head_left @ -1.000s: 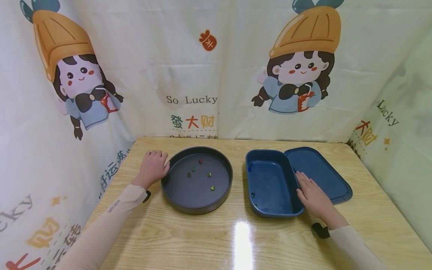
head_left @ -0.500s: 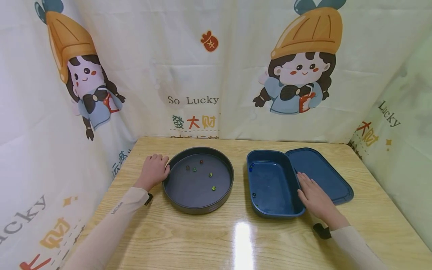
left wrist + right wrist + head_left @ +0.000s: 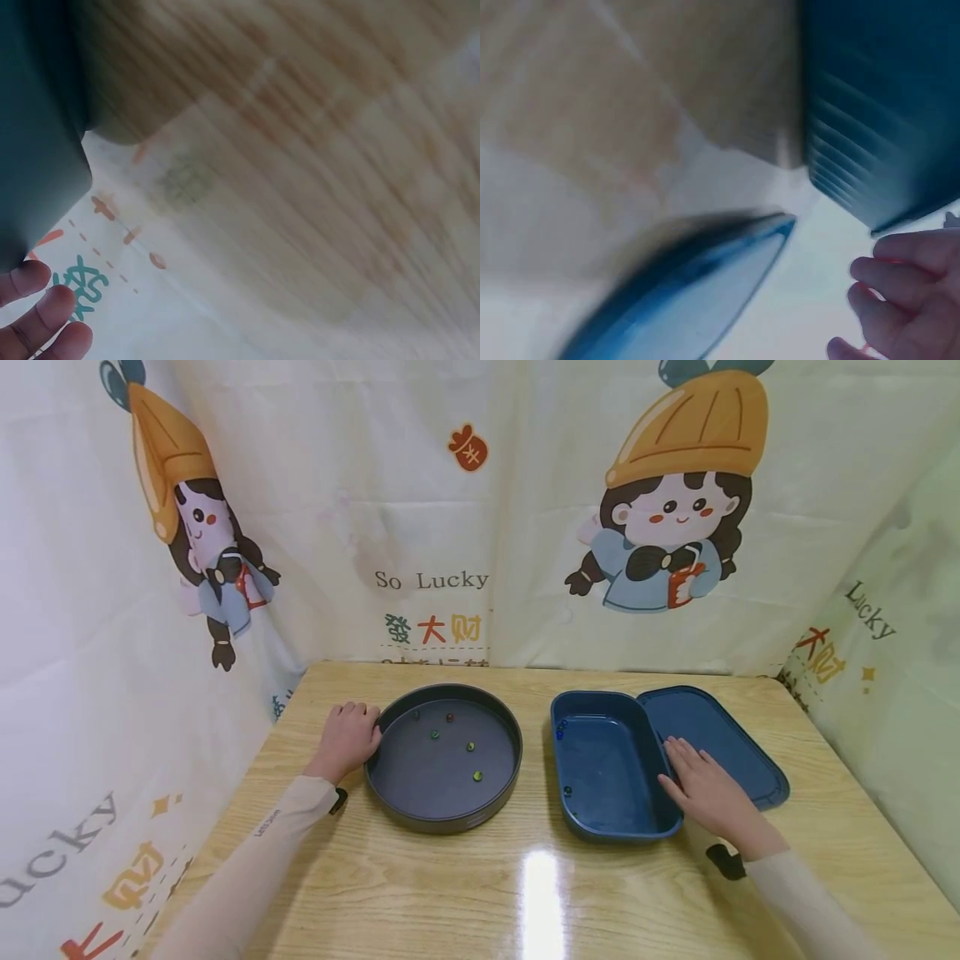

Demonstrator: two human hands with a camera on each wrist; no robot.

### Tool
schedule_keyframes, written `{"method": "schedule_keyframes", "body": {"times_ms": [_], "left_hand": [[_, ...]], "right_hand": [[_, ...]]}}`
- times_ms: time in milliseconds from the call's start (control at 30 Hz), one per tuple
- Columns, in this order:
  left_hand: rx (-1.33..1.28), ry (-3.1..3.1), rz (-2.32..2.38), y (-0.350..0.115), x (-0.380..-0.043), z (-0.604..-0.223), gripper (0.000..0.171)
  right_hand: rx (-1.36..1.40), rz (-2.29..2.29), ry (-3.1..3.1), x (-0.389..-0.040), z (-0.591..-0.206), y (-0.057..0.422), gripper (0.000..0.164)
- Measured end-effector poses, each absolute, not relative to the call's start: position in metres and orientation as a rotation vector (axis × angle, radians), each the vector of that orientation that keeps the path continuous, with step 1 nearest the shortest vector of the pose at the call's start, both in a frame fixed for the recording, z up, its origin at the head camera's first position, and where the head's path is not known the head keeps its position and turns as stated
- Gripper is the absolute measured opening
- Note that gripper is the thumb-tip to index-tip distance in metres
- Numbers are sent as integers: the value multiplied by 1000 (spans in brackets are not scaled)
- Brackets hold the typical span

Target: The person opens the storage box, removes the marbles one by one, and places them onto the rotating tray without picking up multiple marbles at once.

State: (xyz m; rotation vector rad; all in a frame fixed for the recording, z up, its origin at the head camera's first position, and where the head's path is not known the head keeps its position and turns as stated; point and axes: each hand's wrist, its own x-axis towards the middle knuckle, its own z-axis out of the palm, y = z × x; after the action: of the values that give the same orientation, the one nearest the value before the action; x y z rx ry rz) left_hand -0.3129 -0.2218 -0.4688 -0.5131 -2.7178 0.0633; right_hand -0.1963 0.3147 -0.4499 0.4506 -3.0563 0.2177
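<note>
My left hand (image 3: 347,742) rests against the left rim of a round dark grey pan (image 3: 442,825), its thumb side along the rim. In the left wrist view, relaxed fingertips (image 3: 56,304) show beside the pan's outer wall (image 3: 37,150). Several small marbles lie spread in the pan, among them a red marble (image 3: 450,717) and a yellow-green marble (image 3: 477,776). My right hand (image 3: 712,789) lies along the right side of a deep blue box (image 3: 617,838), fingers straight. Blue marbles (image 3: 559,735) and a dark marble (image 3: 567,792) sit by the box's left wall.
A flat blue lid (image 3: 708,727) lies right of the box, partly behind the right hand. Wooden table (image 3: 435,893) shows in front of both containers and between them. Patterned cloth (image 3: 322,527) hangs behind and at both sides.
One dark marble in the pan has rolled toward its back wall. Both hands stay beside their containers, and the head view has shifted slightly.
</note>
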Motion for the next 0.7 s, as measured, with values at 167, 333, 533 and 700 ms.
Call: {"method": "schedule_keyframes", "body": {"times_ms": [167, 333, 533, 700], "left_hand": [[-492, -2753, 59, -218, -311, -461, 22], [-474, -2790, 69, -215, -310, -455, 24], [-459, -2801, 67, -215, -311, -455, 28], [-449, -2776, 24, -215, -311, -459, 24]], "right_hand": [[439, 187, -3090, -205, -424, 312, 66], [489, 145, -3050, -219, -398, 302, 63], [528, 338, -2999, -237, -378, 279, 53], [547, 722, -2950, -260, -384, 262, 39]]}}
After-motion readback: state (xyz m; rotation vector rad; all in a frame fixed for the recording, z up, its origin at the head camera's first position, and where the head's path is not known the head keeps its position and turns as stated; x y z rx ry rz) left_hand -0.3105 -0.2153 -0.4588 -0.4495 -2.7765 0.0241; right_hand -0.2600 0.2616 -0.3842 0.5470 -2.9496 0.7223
